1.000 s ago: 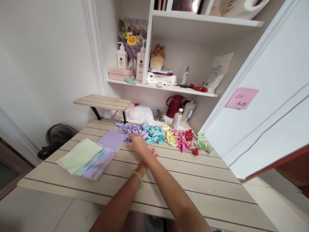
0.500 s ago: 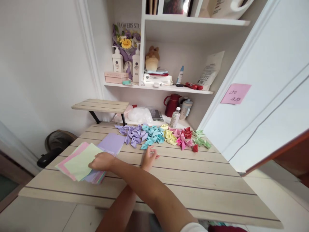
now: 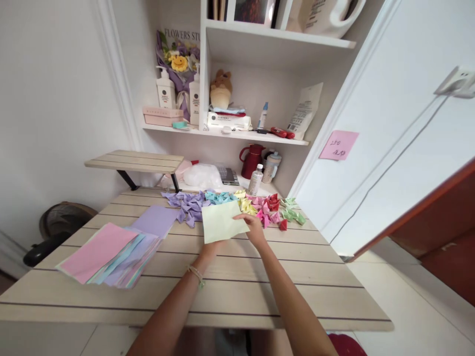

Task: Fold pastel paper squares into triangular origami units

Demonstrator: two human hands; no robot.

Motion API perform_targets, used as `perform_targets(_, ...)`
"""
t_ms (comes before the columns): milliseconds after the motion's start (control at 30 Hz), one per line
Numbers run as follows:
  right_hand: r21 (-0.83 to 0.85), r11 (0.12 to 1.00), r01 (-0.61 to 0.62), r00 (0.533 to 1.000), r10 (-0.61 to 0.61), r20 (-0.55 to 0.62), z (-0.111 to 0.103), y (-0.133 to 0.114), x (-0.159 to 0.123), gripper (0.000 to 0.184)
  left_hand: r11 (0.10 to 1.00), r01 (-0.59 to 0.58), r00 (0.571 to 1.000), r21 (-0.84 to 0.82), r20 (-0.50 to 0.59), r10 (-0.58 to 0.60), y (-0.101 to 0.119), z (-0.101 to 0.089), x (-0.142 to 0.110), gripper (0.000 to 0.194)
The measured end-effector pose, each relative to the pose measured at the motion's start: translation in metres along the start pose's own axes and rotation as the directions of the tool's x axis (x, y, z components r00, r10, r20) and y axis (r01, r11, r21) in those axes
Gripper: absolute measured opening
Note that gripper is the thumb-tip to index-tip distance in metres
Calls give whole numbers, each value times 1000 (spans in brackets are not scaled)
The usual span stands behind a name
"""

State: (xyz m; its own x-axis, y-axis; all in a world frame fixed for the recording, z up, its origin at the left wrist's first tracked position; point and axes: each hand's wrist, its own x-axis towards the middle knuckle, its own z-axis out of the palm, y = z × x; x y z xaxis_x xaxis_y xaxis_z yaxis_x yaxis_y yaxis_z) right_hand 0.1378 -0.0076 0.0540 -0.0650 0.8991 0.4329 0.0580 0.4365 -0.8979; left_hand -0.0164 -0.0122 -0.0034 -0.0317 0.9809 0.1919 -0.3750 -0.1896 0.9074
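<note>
A pale yellow-green sheet of paper (image 3: 220, 222) is held up over the table, tilted toward me. My right hand (image 3: 254, 230) pinches it near its right edge, thumb and fingers closed on it. My left hand (image 3: 213, 246) is at the lower edge, its fingers hidden behind the sheet. To the left lies a fanned stack of coloured paper (image 3: 102, 254), pink uppermost, beside a purple sheet (image 3: 156, 220). Folded paper pieces sit along the back in colour groups: purple (image 3: 190, 206), blue (image 3: 220, 198), yellow (image 3: 245, 203), pink (image 3: 265, 215), red (image 3: 273, 202) and green (image 3: 293, 215).
A small raised shelf (image 3: 135, 161) stands at the table's back left. Behind the folded pieces are a clear bottle (image 3: 256, 180), a red jug (image 3: 252, 161) and a cup (image 3: 271, 167). White shelving (image 3: 256, 137) rises at the back; a pink note (image 3: 339, 145) is on the right wall.
My right hand has taken the pale yellow-green sheet off the stack and carried it right, to my left hand. Pink now tops the stack. The view has shifted right.
</note>
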Motion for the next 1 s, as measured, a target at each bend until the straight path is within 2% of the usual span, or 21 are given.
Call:
perform_targets(67,32,997,-64,998,65,-22,-23,14,-13,21,998,-69,997,12,41,68,7,-3,0,83)
perform_targets(133,28,995,-96,995,97,-33,-34,24,-23,26,999,-49,992,1,117,49,10,-7,0,93)
perform_targets(200,-15,993,-120,992,119,-38,-37,31,-30,26,1000,16,993,15,115,-18,10,-10,-1,82)
perform_targets(333,-87,977,-192,981,189,-46,-34,37,-36,28,989,101,995,105,-21,-99,3,-14,2,33)
perform_targets(433,-94,970,-223,972,214,-102,-28,38,-36,31,989,98,993,107,-81,-90,1,-17,7,31)
perform_targets(533,48,976,-212,966,217,-138,-19,40,-37,35,994,82,985,77,-161,-68,3,-17,9,39)
perform_targets(600,145,969,-199,962,221,-159,-13,41,-39,45,995,81,980,54,-188,-70,6,-14,7,47)
perform_targets(667,175,965,-193,956,225,-187,-8,43,-40,59,994,108,988,11,-116,-106,10,-9,3,53)
perform_targets(733,167,969,-184,955,216,-204,-5,43,-41,67,987,160,987,-30,34,-159,15,-3,-2,59)
perform_targets(800,128,977,-171,964,193,-185,-2,43,-42,70,978,203,969,-38,148,-196,17,3,-7,68)
perform_targets(833,94,982,-166,971,179,-158,-1,42,-43,69,976,213,964,-33,170,-205,18,5,-8,71)
perform_targets(900,9,989,-147,985,147,-88,0,38,-45,67,978,210,968,-13,144,-206,17,7,-9,72)
perform_targets(1000,-96,990,-106,993,110,33,0,32,-49,67,983,180,983,31,35,-181,13,4,-6,68)
